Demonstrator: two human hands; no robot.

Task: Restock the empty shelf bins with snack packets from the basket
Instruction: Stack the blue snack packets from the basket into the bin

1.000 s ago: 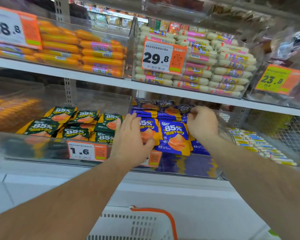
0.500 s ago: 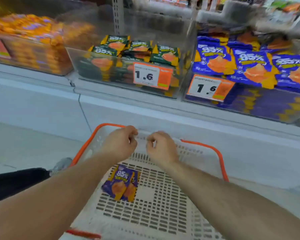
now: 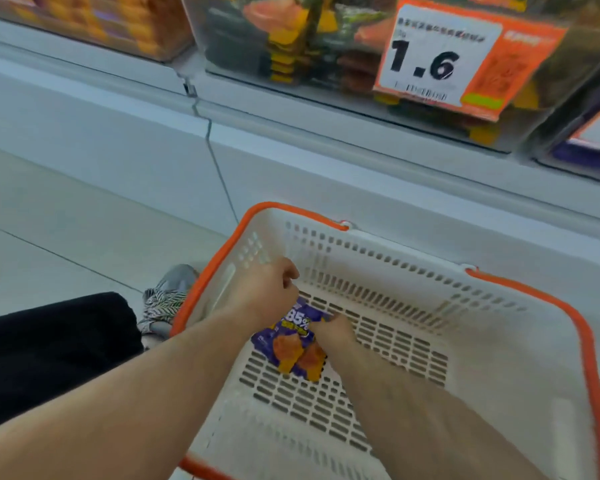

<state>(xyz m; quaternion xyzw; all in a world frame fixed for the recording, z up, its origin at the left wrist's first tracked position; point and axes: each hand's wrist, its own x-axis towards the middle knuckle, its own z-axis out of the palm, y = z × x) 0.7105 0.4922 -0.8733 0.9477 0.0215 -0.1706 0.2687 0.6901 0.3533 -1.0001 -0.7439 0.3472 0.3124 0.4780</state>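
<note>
**Both hands down in the basket at the purple packets**

The purple snack packets (image 3: 293,344) lie flat on the slotted floor of the basket (image 3: 492,344), toward its left wall — they look like two, overlapping, with "85%" printed on the upper one and orange shapes below it. The right hand (image 3: 333,332) is on their right edge, fingers bent down onto the wrapper; the frame is blurred there, so whether it actually pinches a packet or only touches it cannot be told. The left hand (image 3: 267,289) hangs just above the packets' upper left corner, fingers curled into a loose fist with nothing in it.

The basket is white with an orange rim and sits on the floor right in front of the white shelf base (image 3: 326,174). To the left of the basket a grey patterned shoe (image 3: 167,299) rests on the pale floor tiles, and beside that, further left, a black trouser leg (image 3: 49,351).

Above and behind the basket, on the shelf, stands a clear bin (image 3: 257,46) of dark green packets, with an orange and white price tag (image 3: 454,60) reading 1.6 on its front. Left of that bin is another, holding orange packets (image 3: 118,22) — blurred. At the far right edge a sliver of a purple-filled bin (image 3: 589,147) shows.
</note>
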